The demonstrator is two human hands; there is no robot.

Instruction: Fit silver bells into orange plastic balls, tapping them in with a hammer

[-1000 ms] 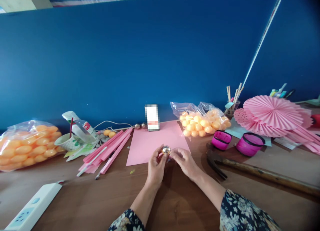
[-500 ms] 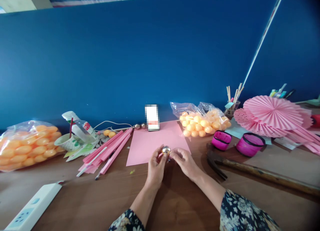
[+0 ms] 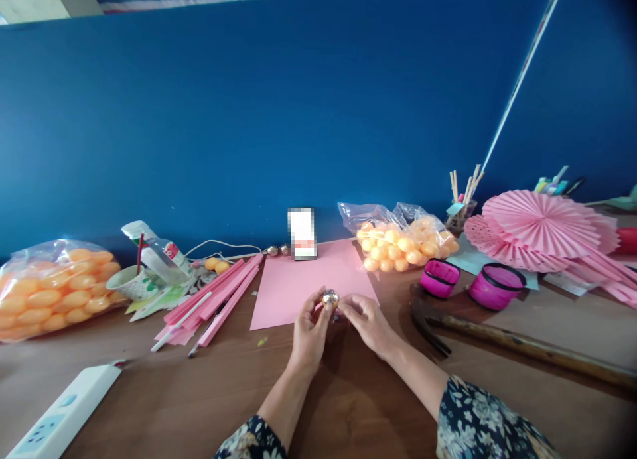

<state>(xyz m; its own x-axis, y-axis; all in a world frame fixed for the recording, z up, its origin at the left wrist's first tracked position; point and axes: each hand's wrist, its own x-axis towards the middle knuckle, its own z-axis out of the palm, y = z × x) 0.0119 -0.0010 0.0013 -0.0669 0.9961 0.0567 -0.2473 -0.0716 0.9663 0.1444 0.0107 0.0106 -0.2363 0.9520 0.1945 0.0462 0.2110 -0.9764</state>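
Observation:
A small shiny metallic ball [image 3: 330, 298] is pinched between the thumb and fingers of my left hand [image 3: 309, 327], above the near edge of a pink paper sheet [image 3: 306, 283]. Close at its right side is my right hand [image 3: 367, 320], thumb and fingertips pressed together by the ball. Whatever those fingertips hold, if anything, is too small to make out. A little dark, glinting bit shows just below the ball, between the two hands.
Left: a bag of orange balls [image 3: 54, 293], a cup [image 3: 129, 281], pink paper strips [image 3: 213, 300], a power strip [image 3: 64, 406]. Behind: a phone-like object [image 3: 302, 233], two shiny balls. Right: another ball bag [image 3: 398, 243], magenta containers [image 3: 497, 286], a hammer [image 3: 517, 346], pink paper fans [image 3: 542, 223].

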